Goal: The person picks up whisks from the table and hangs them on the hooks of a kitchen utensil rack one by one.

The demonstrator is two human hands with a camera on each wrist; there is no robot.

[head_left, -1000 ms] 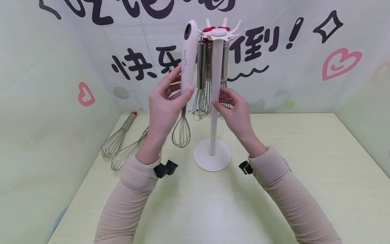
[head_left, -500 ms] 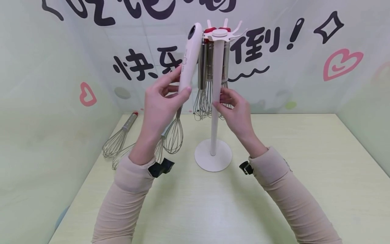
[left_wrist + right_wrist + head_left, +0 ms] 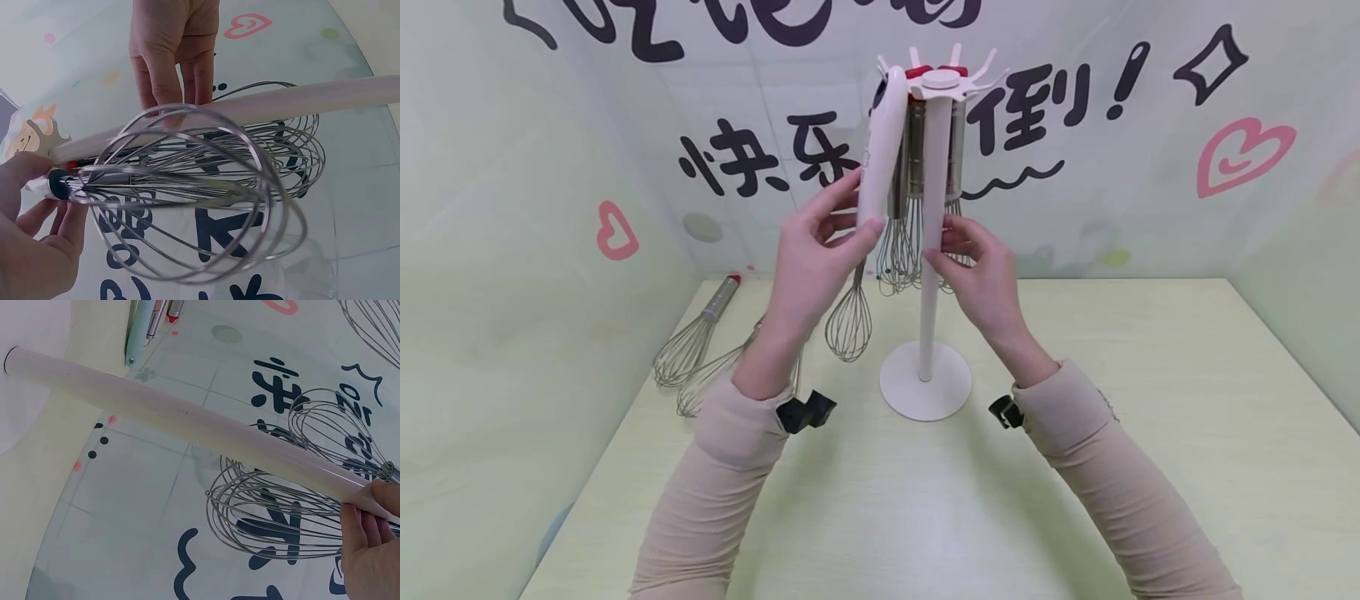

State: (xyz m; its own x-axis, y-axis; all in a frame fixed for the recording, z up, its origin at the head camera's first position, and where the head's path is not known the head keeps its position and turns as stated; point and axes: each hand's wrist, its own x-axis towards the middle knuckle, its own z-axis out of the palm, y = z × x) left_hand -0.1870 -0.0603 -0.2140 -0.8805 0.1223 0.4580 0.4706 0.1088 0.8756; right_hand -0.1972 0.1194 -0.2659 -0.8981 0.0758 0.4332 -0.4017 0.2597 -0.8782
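A whisk with a white handle (image 3: 883, 150) is pinched between thumb and fingers of my left hand (image 3: 816, 254), near the handle's lower end. It stands nearly upright, its wire loops (image 3: 848, 323) hanging down above the table. The handle's holed top end overlaps the left hooks of a white rotating-style rack (image 3: 940, 79). My right hand (image 3: 983, 271) grips the rack's white pole (image 3: 934, 183) about halfway up. Behind the pole, several metal-handled whisks (image 3: 916, 150) hang from the hooks, some with red ends. In the left wrist view, the held whisk's wires (image 3: 187, 187) overlap theirs.
The rack's round white base (image 3: 898, 392) rests on the pale table (image 3: 1075, 500). On the left lie a red-tipped metal whisk (image 3: 688, 342) and another whisk (image 3: 715, 375); a light blue handle (image 3: 139, 334) shows in the right wrist view. A printed backdrop (image 3: 1150, 208) encloses the table.
The held whisk tilted, its wires swinging left, then straightened. Its top end has moved right and slightly down against the rack's hooks, with the hole turned further left. The right hand has stayed on the pole.
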